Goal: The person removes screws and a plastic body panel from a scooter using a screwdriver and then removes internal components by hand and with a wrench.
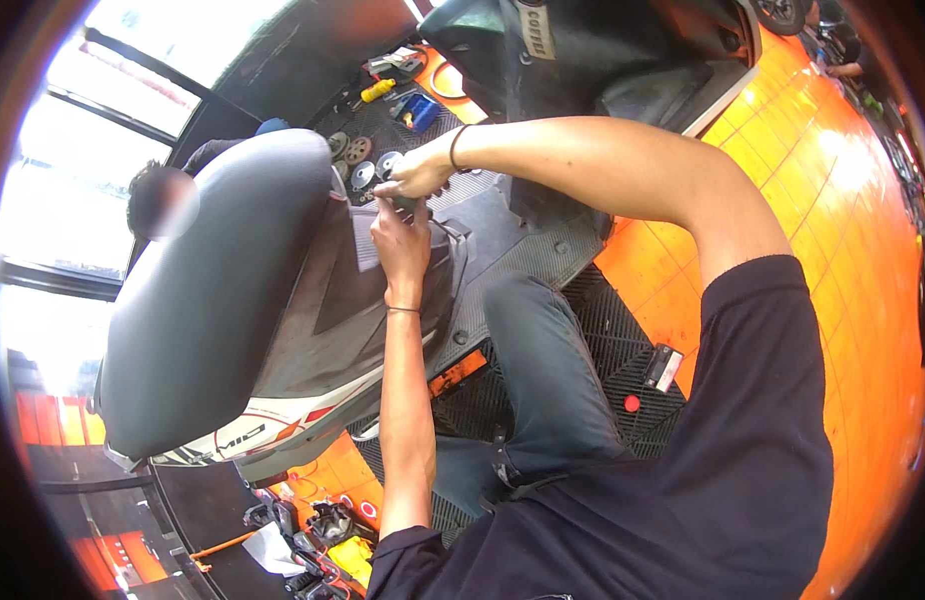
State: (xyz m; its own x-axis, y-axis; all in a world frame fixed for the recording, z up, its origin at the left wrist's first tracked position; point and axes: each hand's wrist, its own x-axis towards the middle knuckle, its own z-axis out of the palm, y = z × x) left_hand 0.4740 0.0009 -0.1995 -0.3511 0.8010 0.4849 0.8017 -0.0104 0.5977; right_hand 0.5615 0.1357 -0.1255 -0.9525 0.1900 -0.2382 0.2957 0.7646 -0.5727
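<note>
Scooter point(328, 315) stands beside the person, with its seat point(223, 280) on the left and its footboard point(543, 250) toward the centre. Left hand point(401, 240) and right hand point(421, 175) meet above the footboard, just beyond the front end of the seat. Left grip: fingers raised and drawn together against the right hand; contents hidden, so what it has hold of, if anything, cannot be told. Right grip: fingers bent downward and closed in; its hold likewise cannot be determined. A thin dark band is worn on each wrist.

Two silver discs point(363, 177) lie just beside the right hand, with a brown wheel point(358, 150) next to them. Further out are a yellow-handled tool point(378, 90) and a blue item point(418, 112), kind unclear.

On the right, a black mat point(628, 330) covers part of the orange floor point(833, 300). A red cap point(632, 403) and a small box point(664, 367) are near one another there. At lower left, a yellow cloth-like item point(352, 560) lies among assorted gear. Another person point(208, 155) is partly visible behind the seat.
</note>
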